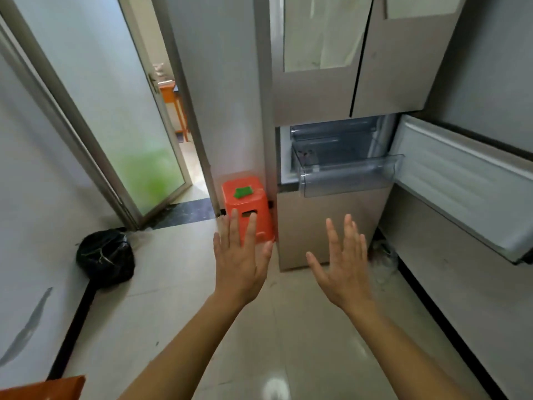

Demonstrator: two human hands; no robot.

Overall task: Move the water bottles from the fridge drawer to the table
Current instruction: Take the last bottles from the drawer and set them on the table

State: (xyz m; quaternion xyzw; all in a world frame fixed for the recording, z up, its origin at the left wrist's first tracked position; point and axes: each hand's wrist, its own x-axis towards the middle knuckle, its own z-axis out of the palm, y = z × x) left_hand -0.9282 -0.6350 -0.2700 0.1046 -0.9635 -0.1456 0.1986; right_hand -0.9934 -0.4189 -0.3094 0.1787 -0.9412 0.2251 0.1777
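Both hands empty, fingers spread flat: left hand, right hand, lower centre. Fridge drawer pulled out, centre right.

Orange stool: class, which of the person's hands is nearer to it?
Left. The left hand overlaps the orange stool in view; the right hand is off to its right, before the fridge.

The fridge drawer has a cloudy front, so its contents cannot be made out. The open fridge door runs off the right edge; an orange corner is cut off bottom-left.
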